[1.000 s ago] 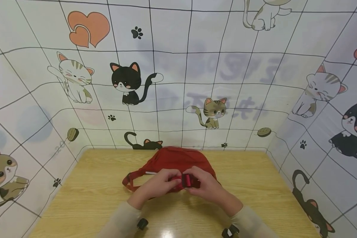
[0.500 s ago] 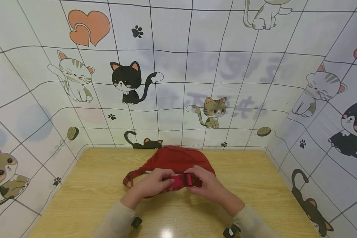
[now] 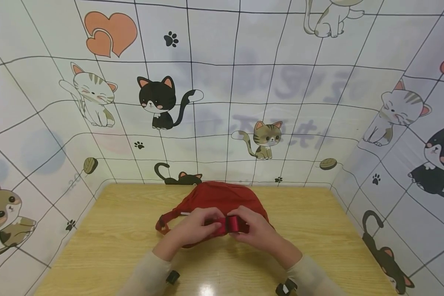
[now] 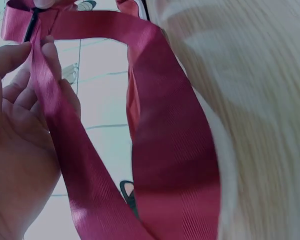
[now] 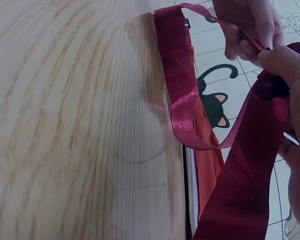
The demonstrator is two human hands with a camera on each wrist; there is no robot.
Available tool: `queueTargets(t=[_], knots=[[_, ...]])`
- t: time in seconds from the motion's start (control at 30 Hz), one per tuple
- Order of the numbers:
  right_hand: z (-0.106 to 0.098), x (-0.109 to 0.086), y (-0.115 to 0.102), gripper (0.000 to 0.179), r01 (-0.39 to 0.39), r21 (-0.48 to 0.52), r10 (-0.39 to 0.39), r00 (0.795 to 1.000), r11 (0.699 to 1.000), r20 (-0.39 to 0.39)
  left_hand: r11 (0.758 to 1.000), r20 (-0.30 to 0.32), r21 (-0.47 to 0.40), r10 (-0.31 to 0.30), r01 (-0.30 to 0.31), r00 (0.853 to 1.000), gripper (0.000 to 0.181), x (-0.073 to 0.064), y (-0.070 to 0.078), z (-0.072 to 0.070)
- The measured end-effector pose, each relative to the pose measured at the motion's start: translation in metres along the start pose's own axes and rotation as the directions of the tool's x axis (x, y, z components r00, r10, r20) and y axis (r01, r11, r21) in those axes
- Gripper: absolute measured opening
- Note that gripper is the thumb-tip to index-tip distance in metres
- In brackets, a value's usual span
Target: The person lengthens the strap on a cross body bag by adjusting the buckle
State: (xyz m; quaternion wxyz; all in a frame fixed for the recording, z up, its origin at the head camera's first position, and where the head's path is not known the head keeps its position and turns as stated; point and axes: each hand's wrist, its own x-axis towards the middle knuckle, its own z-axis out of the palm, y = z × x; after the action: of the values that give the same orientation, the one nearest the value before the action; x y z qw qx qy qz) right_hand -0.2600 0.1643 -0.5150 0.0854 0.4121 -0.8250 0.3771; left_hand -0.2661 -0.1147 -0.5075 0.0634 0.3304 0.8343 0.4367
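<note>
A red fabric waist bag [image 3: 225,196] lies toward the back of the wooden table. In front of it, my hands hold its red webbing strap [image 4: 175,140] at a black strap slider [image 3: 227,224]. My left hand [image 3: 199,226] pinches the strap just left of the slider, thumb against fingers. From the other side, my right hand [image 3: 256,228] grips the slider and the folded strap loop [image 3: 234,224] beside it. The left wrist view shows the strap running down in two long bands. The right fingertips behind the strap are partly hidden.
Pale wooden tabletop [image 3: 107,246] surrounds the bag, its back edge meeting a white cloth wall [image 3: 214,82] printed with cats and a grid. Similar walls flank both sides. Small black wrist-worn pieces [image 3: 172,277] hang near both cuffs.
My left hand slid left along the strap, baring a length of it, then came back right toward the slider. My right hand kept its grip and barely moved.
</note>
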Motion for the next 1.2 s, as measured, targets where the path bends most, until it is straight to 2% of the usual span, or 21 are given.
queueTargets(t=[0.23,0.43,0.8,1.0,1.2], knots=[[-0.001,-0.002,0.004,0.06,0.015,0.021,-0.014,0.999,1.0,-0.036,1.0,-0.102,0.0,0.021,-0.021,0.995,0.02,-0.011,-0.007,-0.005],[-0.002,-0.001,0.003,0.059,0.011,0.074,-0.009,1.0,0.997,-0.029,0.999,-0.136,-0.022,0.028,-0.031,0.99,0.025,-0.01,-0.004,-0.003],[0.002,0.003,0.002,0.06,0.03,0.075,-0.027,0.999,0.997,-0.032,0.995,-0.143,-0.081,0.039,-0.05,0.989,0.023,0.0,0.004,0.003],[0.002,0.003,0.001,0.062,-0.01,0.085,0.012,1.0,0.996,-0.02,0.996,-0.141,-0.082,0.026,-0.038,0.99,0.022,-0.001,0.006,0.003],[0.001,0.002,0.002,0.063,-0.012,0.094,0.015,1.0,0.996,-0.024,0.998,-0.114,-0.042,0.041,-0.047,0.993,0.023,-0.007,0.0,-0.003]])
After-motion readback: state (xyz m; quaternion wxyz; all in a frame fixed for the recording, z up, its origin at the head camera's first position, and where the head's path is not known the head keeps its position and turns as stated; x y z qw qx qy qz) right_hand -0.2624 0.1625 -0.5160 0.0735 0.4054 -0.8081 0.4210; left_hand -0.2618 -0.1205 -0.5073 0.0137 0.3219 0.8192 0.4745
